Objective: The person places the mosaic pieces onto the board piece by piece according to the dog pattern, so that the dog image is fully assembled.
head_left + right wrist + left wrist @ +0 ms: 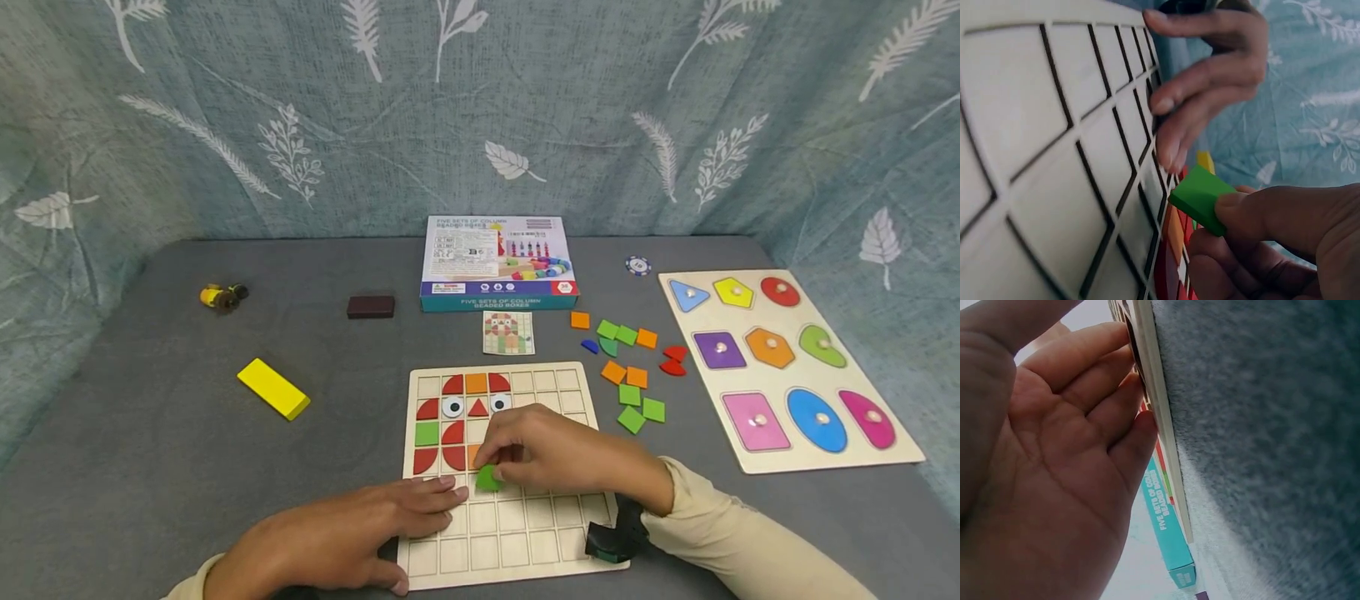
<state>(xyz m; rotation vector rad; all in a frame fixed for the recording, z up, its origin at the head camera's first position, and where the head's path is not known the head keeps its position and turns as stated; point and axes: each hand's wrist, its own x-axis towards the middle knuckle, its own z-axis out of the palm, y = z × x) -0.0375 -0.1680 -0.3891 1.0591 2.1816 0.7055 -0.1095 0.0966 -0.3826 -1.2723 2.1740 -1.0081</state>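
Note:
A wooden grid board (pixel 516 550) lies flat, its upper left part filled with red curved pieces (pixel 453 433), orange squares, a red triangle (pixel 477 408), two eye tiles (pixel 453 407) and a green square (pixel 427 433). Between thumb and fingers my right hand (pixel 543 450) pinches a small green tile (pixel 1200 195), held close over the grid just below the orange and red pieces. My left hand (pixel 367 525) rests on the board's lower left, fingers extended over the cells and thumb at the left edge. In the left wrist view, the left hand's palm (pixel 1054 469) faces the camera beside the board's edge.
Loose green, orange, red and blue pieces (pixel 630 396) lie right of the board. A picture card (pixel 508 333) and a beaded-boxes carton (pixel 498 262) stand behind it. Far right is a shape puzzle (pixel 765 383); leftward lie a yellow block (pixel 273 389), a dark block (pixel 371 307) and a bee figure (pixel 222 297).

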